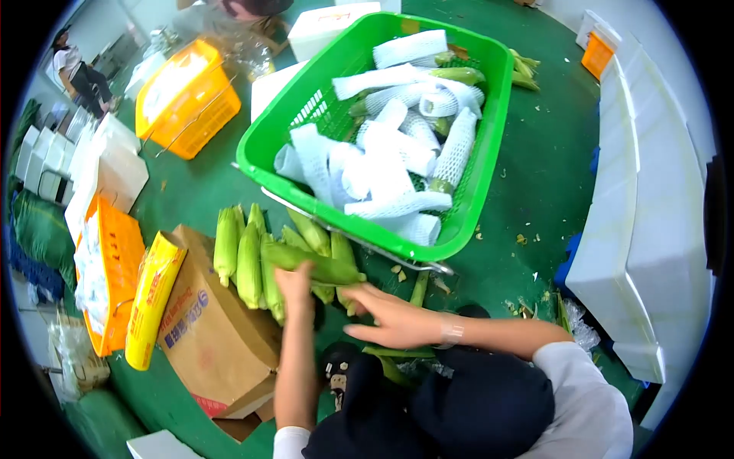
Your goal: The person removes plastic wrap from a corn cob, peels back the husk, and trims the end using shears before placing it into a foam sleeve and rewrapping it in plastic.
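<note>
Just below the green basket, my left hand [295, 284] is closed around an ear of corn [325, 268] in its green husk, holding it crosswise over other ears. My right hand [390, 315] reaches in from the right, its fingers stretched and thumb apart, fingertips right by the tip of that ear. More husked corn [249, 264] lies in a row on the floor under and left of my hands. In the green basket [246, 149] are ears of corn with white foam net sleeves [459, 149], along with several loose sleeves.
To the left, a cardboard box [218, 321] stands beside a yellow roll [153, 302] and an orange crate [122, 268]. Another orange crate [206, 115] is farther back. White foam boxes [604, 252] line the right side. A person [76, 73] stands at the far left.
</note>
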Motion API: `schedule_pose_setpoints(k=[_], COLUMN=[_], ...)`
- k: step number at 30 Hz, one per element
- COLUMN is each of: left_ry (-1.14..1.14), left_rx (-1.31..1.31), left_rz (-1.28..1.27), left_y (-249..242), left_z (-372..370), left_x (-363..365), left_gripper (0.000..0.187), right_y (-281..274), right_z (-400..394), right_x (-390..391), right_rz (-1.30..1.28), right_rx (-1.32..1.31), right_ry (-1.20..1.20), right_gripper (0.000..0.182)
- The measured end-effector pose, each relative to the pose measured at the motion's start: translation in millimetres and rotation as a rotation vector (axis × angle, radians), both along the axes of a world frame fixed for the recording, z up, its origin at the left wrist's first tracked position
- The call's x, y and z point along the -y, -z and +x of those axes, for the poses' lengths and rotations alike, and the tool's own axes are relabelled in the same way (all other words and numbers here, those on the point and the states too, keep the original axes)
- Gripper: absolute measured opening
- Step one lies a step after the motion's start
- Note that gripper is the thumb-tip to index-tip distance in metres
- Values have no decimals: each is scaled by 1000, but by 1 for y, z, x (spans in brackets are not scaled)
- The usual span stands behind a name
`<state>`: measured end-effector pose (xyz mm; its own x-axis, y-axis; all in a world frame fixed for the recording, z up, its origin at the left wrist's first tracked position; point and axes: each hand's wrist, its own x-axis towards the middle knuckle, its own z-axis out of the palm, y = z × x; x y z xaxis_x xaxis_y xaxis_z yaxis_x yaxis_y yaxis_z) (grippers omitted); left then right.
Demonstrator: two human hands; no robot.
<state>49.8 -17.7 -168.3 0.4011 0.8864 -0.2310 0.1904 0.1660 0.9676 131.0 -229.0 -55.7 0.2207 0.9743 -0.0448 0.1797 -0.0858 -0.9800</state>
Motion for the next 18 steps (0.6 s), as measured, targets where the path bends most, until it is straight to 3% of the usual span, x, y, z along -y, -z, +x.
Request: schedule_pose_setpoints(k=[2,4,7,9,10,11,12,13,14,15,17,18], left_ry=[-27,158,316,351,345,332,247,208,170,166,59,30], left_rx=[-35,-40,-643,-886,-995,-940,-826,-841,-859,-856,-983,-864], left_rz=[-123,100,496,628,710,885,835,845,843,826,857,792], left_y=[4,18,12,29,40,81,77,72,67,59,45,55], left_z=[9,23,56,76,80,75,78,82,81,80,83,73], left_x=[-50,-89,-104,-105,-103,-119,-114,-113,-112,-114,-129,-148], left_gripper=[40,58,72,74,74,64,50,45,39,39,40,43], right_y=[-20,-72,-99,-98,-81,-61,-39,-8,-8,2,6,6], right_z=[36,74,160,237,279,310,329,336,314,305,305,306], right_x=[53,81,61,15,-15,-41,-70,-84,-83,-88,-92,-90], right_rz=[-146,-17,137,37,13,-164,-652,-952,-1130,-1248,-1239,-1222], right_rx=[-54,79,444,587,799,970,1192,1239,1508,1581,1576,1558], right_ry=[-117,120,478,514,463,347,80,-154,-507,-662,-737,-795], right_gripper=[29,15,15,21,23,27,31,38,45,50,50,50])
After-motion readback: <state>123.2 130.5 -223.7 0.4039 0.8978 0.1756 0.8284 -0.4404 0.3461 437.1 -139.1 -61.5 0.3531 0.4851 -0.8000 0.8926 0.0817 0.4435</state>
